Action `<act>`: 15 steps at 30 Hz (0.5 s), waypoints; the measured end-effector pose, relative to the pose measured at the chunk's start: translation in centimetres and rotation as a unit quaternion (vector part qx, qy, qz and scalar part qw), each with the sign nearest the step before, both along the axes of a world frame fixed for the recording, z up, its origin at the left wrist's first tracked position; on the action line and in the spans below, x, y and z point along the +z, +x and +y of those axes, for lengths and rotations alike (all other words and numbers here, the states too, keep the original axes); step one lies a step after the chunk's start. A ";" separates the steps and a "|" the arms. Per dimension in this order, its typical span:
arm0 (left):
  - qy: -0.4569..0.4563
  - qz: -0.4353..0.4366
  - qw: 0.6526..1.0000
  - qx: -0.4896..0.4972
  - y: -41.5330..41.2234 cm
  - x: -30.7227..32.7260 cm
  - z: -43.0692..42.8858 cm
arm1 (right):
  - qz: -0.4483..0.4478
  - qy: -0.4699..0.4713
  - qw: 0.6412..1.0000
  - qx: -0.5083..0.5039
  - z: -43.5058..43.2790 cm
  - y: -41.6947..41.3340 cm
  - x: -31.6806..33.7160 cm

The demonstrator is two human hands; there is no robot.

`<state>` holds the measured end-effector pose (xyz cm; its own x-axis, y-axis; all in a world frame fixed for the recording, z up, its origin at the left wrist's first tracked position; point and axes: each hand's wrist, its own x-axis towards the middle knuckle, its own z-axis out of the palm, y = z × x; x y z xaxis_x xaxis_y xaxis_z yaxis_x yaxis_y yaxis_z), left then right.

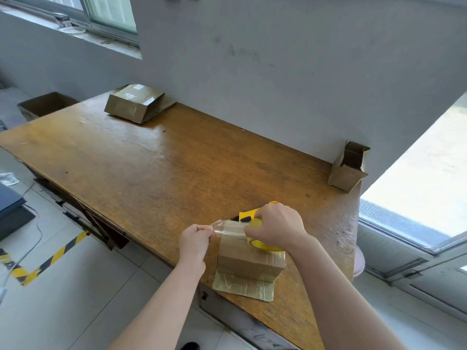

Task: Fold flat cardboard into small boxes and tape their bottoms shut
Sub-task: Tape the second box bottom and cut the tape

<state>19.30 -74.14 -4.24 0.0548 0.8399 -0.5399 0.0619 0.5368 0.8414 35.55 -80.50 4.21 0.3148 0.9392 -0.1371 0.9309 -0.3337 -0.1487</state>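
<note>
A small brown cardboard box [249, 261] stands near the front edge of the wooden table [156, 162], its flaps [242, 286] spread flat toward me. My right hand [278, 228] grips a yellow tape dispenser [262, 245] resting on the box's top. My left hand [195, 238] pinches the free end of the clear tape [225, 227], stretched from the dispenser across the box's left edge.
A stack of flat cardboard [135, 103] lies at the table's far left corner. An open folded box [350, 166] stands at the far right by the wall. Another open carton [46, 104] sits beyond the table's left end. Hazard-striped tape [48, 261] marks the floor.
</note>
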 end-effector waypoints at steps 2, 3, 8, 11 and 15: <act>-0.009 0.011 1.000 -0.005 -0.1 -0.3 -0.1 | -0.017 -0.018 1.000 0.007 0.5 -0.8 0.1; -0.012 0.015 1.000 -0.007 -0.2 -0.5 -0.1 | -0.025 -0.028 0.999 0.011 0.8 -1.1 0.2; -0.038 0.015 0.999 0.006 -0.3 -1.5 -0.3 | -0.042 -0.051 0.998 0.012 1.7 -2.1 0.3; -0.057 0.008 0.998 0.003 0.0 -1.9 -0.4 | -0.036 -0.052 0.998 0.009 1.9 -2.1 0.4; -0.093 -0.001 0.996 -0.009 0.5 -2.3 -0.4 | -0.030 -0.053 0.998 0.005 2.0 -2.0 0.3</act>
<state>19.76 -74.54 -6.56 0.0706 0.7244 -0.6857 0.0708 0.6820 0.7279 33.57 -78.52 4.46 0.3163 0.9234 -0.2173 0.9404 -0.3354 -0.0567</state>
